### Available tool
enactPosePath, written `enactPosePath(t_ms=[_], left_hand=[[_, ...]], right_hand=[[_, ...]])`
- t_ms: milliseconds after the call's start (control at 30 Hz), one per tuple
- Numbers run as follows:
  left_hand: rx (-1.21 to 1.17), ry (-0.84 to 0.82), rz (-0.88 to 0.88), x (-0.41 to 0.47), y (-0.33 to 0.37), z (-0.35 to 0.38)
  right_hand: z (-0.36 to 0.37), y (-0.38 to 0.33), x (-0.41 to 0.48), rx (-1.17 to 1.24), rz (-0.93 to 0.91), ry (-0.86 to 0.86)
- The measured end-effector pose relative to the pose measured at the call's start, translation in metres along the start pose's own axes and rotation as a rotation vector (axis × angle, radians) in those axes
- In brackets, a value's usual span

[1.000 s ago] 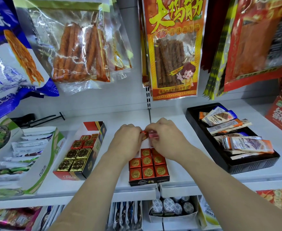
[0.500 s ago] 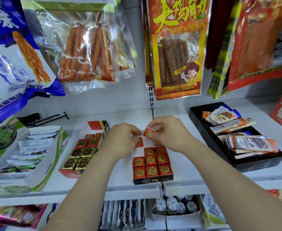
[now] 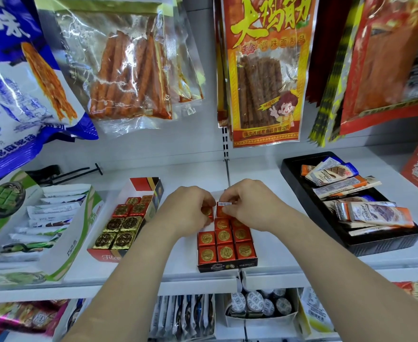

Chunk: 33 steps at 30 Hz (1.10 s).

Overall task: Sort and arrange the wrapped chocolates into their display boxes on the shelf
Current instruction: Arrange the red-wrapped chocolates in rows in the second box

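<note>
Hands: left hand (image 3: 188, 208) pinches a red chocolate (image 3: 207, 211), gold seal showing; right hand (image 3: 249, 206) pinches a second red chocolate (image 3: 222, 210), barcode side up. Both are over the rear of the dark display box (image 3: 227, 266), mid front edge of the shelf (image 3: 272, 262). Suggest flipping the barcode one seal-up, then seating both level in the rear row. Gold-and-red box (image 3: 104, 256) sits to the left, black tray (image 3: 351, 243) towards the right edge, snack bags (image 3: 129, 70) hang above

Pinching a red chocolate (image 3: 208, 211) in the left hand (image 3: 187, 211) and a barcoded chocolate (image 3: 223, 209) in the right hand (image 3: 252, 206), at the back of a dark display box (image 3: 227, 266) on a white shelf (image 3: 289, 264).
</note>
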<state>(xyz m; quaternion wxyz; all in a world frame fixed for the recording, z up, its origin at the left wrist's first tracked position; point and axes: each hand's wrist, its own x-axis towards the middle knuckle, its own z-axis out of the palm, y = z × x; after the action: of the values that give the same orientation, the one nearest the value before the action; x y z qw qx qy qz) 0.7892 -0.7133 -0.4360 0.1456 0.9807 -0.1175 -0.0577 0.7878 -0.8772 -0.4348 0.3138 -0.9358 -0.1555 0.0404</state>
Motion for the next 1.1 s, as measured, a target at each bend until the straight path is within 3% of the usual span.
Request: enactPosePath(t_ms=[367, 667, 967, 1100], left_hand=[[-0.09, -0.182, 0.006, -0.008, 0.004, -0.012], [-0.12, -0.033, 0.033, -0.007, 0.01, -0.009], [0.013, -0.154, 0.046, -0.001, 0.009, 0.005], [0.055, -0.111, 0.064, -0.002, 0.008, 0.001]], right_hand=[[-0.014, 0.005, -0.003, 0.087, 0.065, 0.014], [-0.015, 0.007, -0.006, -0.082, 0.027, -0.038], [-0.015, 0.012, -0.005, -0.157, 0.039, -0.093], [-0.015, 0.012, -0.005, -0.167, 0.034, -0.111]])
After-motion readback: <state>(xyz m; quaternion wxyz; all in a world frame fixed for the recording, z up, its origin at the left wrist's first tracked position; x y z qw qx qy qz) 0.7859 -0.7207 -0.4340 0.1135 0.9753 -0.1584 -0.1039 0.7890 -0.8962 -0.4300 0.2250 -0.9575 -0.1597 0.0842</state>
